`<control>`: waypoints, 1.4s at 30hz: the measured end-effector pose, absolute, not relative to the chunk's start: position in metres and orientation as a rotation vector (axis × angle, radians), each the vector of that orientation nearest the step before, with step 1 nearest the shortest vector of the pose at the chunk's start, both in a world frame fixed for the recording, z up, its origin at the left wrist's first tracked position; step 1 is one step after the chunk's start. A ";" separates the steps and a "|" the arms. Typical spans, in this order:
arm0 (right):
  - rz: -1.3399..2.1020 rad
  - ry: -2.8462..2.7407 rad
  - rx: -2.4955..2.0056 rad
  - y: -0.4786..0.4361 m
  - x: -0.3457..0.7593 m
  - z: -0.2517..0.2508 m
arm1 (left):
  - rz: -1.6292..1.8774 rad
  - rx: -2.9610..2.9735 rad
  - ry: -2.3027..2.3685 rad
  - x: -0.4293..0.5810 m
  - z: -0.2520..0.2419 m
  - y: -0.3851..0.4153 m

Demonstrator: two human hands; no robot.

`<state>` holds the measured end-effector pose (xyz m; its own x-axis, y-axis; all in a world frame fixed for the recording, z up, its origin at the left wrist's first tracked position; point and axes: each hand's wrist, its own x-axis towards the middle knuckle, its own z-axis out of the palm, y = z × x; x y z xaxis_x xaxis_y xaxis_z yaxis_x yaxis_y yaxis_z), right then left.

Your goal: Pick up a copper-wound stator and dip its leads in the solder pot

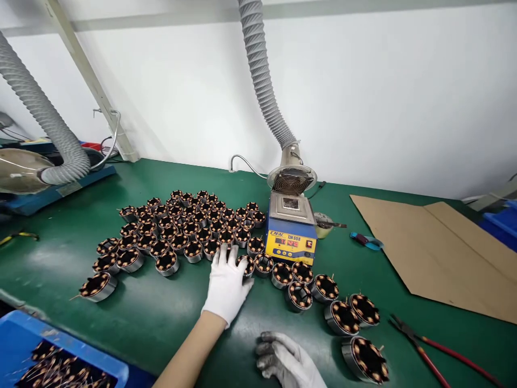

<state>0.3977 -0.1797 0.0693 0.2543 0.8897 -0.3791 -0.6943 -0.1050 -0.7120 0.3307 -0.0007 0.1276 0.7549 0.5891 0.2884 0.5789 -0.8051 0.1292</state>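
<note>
the left hand [226, 284], in a white glove, is laid flat on the green mat [153, 318] with its fingers spread apart, the fingertips touching the front row of wound stators [189, 226]; nothing is clamped in it. one stator [247, 265] sits just under the fingertips at the right of the hand. the right hand [288, 362], also gloved, is rested low on the mat near the bottom edge, its fingers loosely curled and closed on nothing. between and beyond the hands a curved line of further stators [323, 288] is strung out to the right, the nearest one [365, 360] lying close beside the right hand. behind that line a blue and yellow solder pot [291, 229] is stood, its red display lit, with a ribbed extraction hose [262, 81] hung over it. red-handled pliers [428, 350] are left at the right, a sheet of cardboard [440, 253] behind them, and a blue bin [48, 350] of more parts at the lower left.

the risks, as judged from here: the thin copper leads standing up from the stators could be bent or snagged by the spread fingers if the hand is slid sideways, and neighbouring pieces could be knocked together since they are packed touching. a sleeve or wrist could be burned if it is carried over the lit pot.
</note>
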 end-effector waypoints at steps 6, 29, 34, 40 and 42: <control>1.143 -0.047 -0.831 -0.190 0.399 0.072 | 0.450 2.878 0.873 0.303 0.103 -0.027; 1.403 0.004 -0.638 -0.168 0.381 0.090 | 0.259 1.320 0.749 0.308 0.105 -0.061; 1.446 0.034 -0.546 -0.168 0.386 0.085 | 0.186 1.058 0.701 0.309 0.109 -0.053; 1.380 0.087 -0.599 -0.169 0.383 0.086 | 0.043 1.490 0.537 0.304 0.106 -0.056; 1.392 0.057 -0.613 -0.170 0.381 0.085 | 0.092 1.349 0.617 0.311 0.107 -0.060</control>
<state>0.3815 -0.1698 0.0846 0.2034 0.8989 -0.3881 -0.9277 0.0502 -0.3698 0.3107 -0.0601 0.1068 0.8388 0.4069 -0.3618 0.2830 0.2420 0.9281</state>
